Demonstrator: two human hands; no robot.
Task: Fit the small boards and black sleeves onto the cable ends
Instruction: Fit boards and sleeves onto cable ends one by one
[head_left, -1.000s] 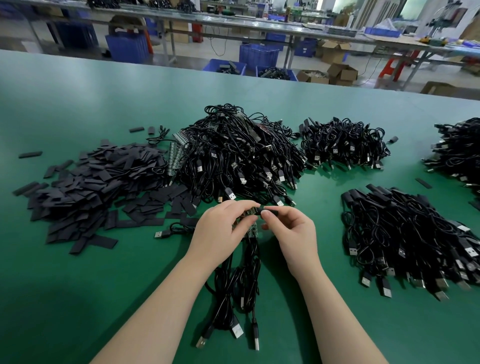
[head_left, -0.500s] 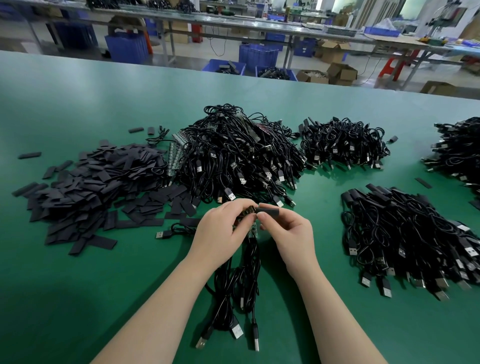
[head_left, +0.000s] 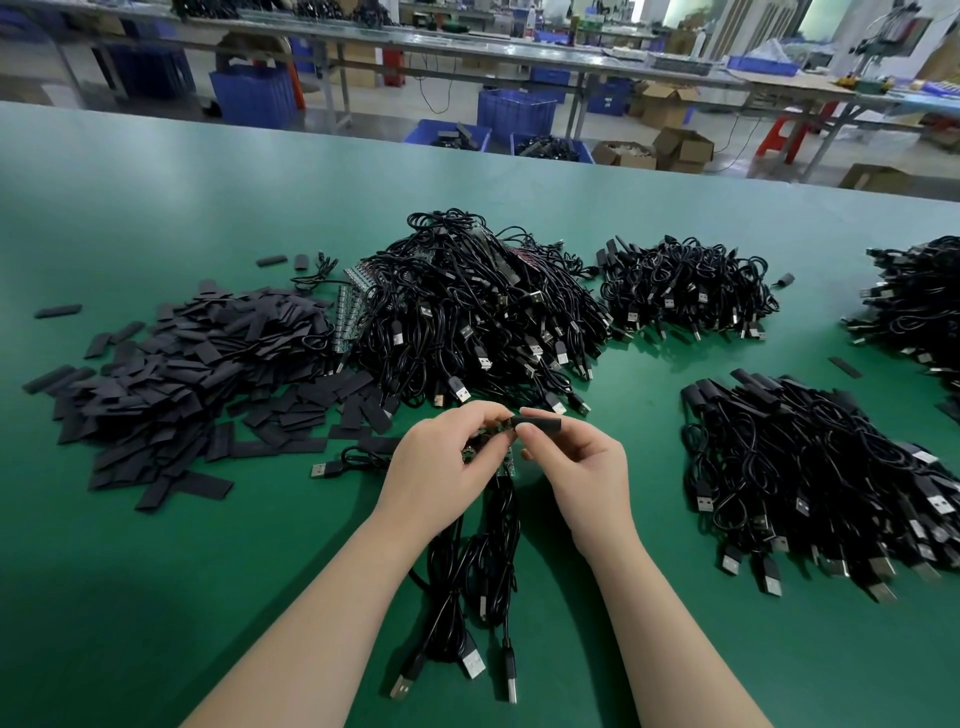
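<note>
Two hands are working together: my right hand (head_left: 582, 467) is pinching a black sleeve (head_left: 540, 422) while my left hand (head_left: 441, 462) is gripping a cable end with its small board (head_left: 501, 457). Sleeved cables (head_left: 810, 467) are piling up at right; I'm judging the central heap (head_left: 467, 312) and loose sleeves (head_left: 182, 364) are waiting.

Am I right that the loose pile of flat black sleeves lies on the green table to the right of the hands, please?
Not quite: the head view shows the pile of flat black sleeves on the green table to the left of the hands, not the right.
</note>
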